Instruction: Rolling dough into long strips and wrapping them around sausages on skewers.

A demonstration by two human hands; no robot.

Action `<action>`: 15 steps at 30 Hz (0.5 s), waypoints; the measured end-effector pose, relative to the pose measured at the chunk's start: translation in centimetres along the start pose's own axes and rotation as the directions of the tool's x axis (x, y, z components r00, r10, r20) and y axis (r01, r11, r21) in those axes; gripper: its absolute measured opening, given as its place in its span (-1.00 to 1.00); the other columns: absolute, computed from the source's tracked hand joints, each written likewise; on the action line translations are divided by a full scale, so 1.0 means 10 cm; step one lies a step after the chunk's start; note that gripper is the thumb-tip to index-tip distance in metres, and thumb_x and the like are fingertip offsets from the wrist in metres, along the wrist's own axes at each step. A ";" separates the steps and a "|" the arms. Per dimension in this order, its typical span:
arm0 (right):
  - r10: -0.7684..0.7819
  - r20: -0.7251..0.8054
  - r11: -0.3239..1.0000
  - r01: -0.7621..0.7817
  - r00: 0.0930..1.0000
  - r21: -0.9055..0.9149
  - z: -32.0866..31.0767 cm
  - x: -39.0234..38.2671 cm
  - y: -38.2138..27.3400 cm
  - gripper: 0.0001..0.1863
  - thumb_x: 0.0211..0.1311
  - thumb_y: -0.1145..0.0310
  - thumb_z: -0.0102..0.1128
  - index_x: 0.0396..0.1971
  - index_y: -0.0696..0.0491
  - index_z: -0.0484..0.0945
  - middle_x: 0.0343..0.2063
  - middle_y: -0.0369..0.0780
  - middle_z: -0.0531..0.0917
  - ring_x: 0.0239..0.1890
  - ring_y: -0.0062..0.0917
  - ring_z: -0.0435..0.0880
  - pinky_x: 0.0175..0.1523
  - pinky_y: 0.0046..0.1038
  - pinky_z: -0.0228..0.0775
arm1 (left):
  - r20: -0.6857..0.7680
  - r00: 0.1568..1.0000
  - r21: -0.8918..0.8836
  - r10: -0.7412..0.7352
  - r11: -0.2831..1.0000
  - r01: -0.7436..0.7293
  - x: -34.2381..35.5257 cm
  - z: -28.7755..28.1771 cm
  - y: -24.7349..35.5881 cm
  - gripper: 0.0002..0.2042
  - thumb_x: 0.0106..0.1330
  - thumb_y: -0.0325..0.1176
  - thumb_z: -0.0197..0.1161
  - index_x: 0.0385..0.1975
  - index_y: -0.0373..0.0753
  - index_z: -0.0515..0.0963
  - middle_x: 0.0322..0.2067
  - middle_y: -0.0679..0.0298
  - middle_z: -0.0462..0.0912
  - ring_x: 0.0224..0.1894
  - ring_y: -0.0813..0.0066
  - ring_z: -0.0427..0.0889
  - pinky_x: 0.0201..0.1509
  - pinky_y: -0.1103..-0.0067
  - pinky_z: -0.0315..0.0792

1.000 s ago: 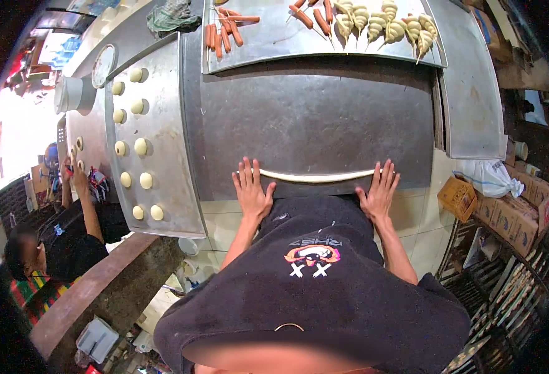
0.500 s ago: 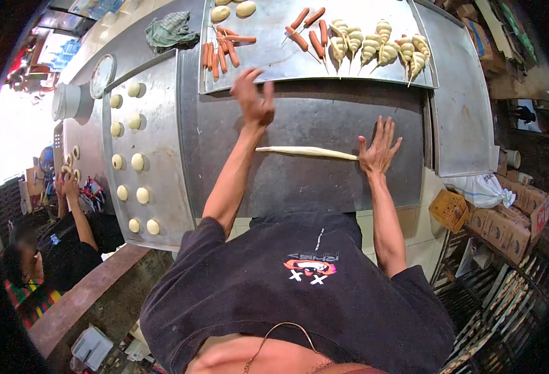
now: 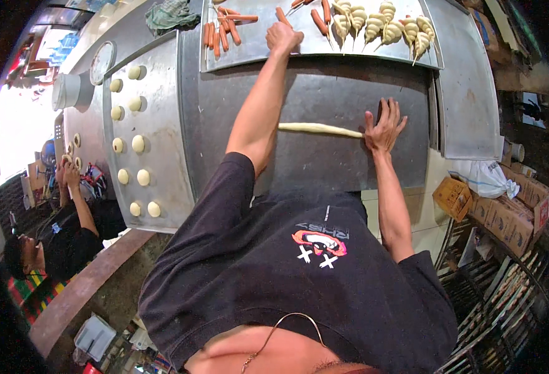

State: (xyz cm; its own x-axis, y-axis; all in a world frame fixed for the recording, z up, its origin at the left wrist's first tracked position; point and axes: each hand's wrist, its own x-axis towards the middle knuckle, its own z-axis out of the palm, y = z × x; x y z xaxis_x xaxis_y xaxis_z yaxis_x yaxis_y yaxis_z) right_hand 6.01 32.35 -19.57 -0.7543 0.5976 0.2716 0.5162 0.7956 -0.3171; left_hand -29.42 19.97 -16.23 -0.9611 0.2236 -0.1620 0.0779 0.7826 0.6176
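Observation:
My left hand (image 3: 283, 38) reaches over the near edge of the large metal tray (image 3: 243, 61). Its fingers are closed at the lower end of a skewered sausage (image 3: 282, 15); the fingertips are partly hidden. On the dark metal worktop (image 3: 324, 165) lies a long, thin rope of dough (image 3: 318, 128), running sideways. My right hand (image 3: 384, 129) is open, fingers spread on the worktop, with its thumb side at the rope's right end. My left forearm hides the rope's left end.
More sausages (image 3: 224, 34) and spiral dough-wrapped sticks (image 3: 374, 28) share the large tray. To the left, another tray (image 3: 162, 124) holds several dough balls (image 3: 138, 144). A cloth (image 3: 170, 17) and white tub (image 3: 69, 92) stand beyond. A co-worker's hands (image 3: 69, 174) handle dough rings at far left.
My left hand has moved from above the worktop, up and right, to a sausage on the tray. My right hand stays by the dough rope's end. The whole view has shifted slightly.

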 end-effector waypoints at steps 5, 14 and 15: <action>-0.036 -0.051 0.999 0.037 0.998 0.022 0.05 -0.02 0.07 -0.25 0.36 -0.33 -0.22 0.19 0.01 0.46 0.31 -0.14 0.35 0.44 -0.21 0.14 0.43 0.24 -0.37 | 0.335 0.906 -0.851 0.259 0.495 0.173 -0.43 -0.74 -0.45 -0.66 0.25 -0.35 0.33 -0.07 -0.44 0.54 -0.35 0.29 0.58 -0.33 0.57 0.54 -0.21 0.66 0.46; -0.238 -0.155 0.920 0.274 0.959 0.281 -0.11 -0.24 -0.90 -0.71 0.07 0.16 0.30 -0.22 -0.04 0.67 0.07 -0.21 0.55 0.24 -0.20 0.34 0.35 -0.08 0.01 | 0.447 0.884 -0.858 -0.134 0.214 0.466 -3.08 -1.66 -1.51 -0.85 0.35 -0.42 0.09 -0.15 -0.29 0.45 -0.46 0.34 0.47 -0.46 0.57 0.42 -0.28 0.61 0.37; -0.315 -0.086 0.900 0.326 0.945 0.289 -0.14 -0.25 -1.25 -0.73 0.05 0.19 0.32 -0.25 -0.02 0.67 0.04 -0.21 0.56 0.23 -0.20 0.35 0.35 -0.09 0.02 | 0.459 0.868 -0.870 -0.189 0.103 0.482 -3.23 -1.56 -1.67 -0.92 0.37 -0.42 0.02 -0.26 -0.25 0.43 -0.53 0.39 0.40 -0.56 0.61 0.33 -0.41 0.63 0.29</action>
State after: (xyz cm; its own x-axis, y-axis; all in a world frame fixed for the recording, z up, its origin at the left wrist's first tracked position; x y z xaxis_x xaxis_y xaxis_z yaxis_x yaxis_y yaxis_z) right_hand 2.01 21.05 -15.05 -0.8407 0.3228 0.4348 0.1014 0.8825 -0.4592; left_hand -3.79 -9.33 -9.31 -0.7275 0.3124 -0.6108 -0.6860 -0.3166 0.6551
